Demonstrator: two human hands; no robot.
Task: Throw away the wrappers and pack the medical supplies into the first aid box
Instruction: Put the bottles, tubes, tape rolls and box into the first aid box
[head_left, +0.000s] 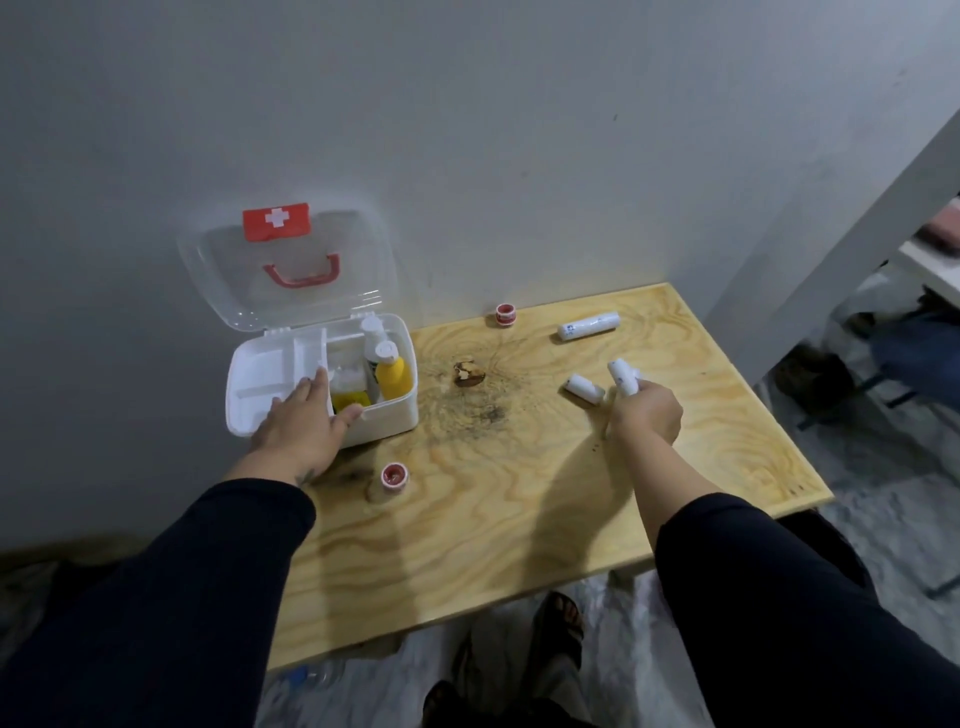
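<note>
The white first aid box (395, 415) stands at the table's left edge, its clear lid (291, 270) leaning open against the wall. Inside stand a yellow bottle (394, 375) and a white bottle (372, 338). My left hand (301, 423) rests flat on the box's front rim, fingers spread. My right hand (647, 413) is closed on a white bandage roll (623, 375). A second white roll (584, 388) lies just left of that hand. A longer white roll (588, 326) lies at the back. Two red tape rolls sit on the table, one near the wall (504, 315), one in front of the box (395, 476).
The plywood table (519, 509) has a dark stain and a small brown scrap (468, 374) at its middle. A grey wall stands close behind. A white beam (831, 260) slants at the right. My sandalled feet (558, 618) show below the table's near edge.
</note>
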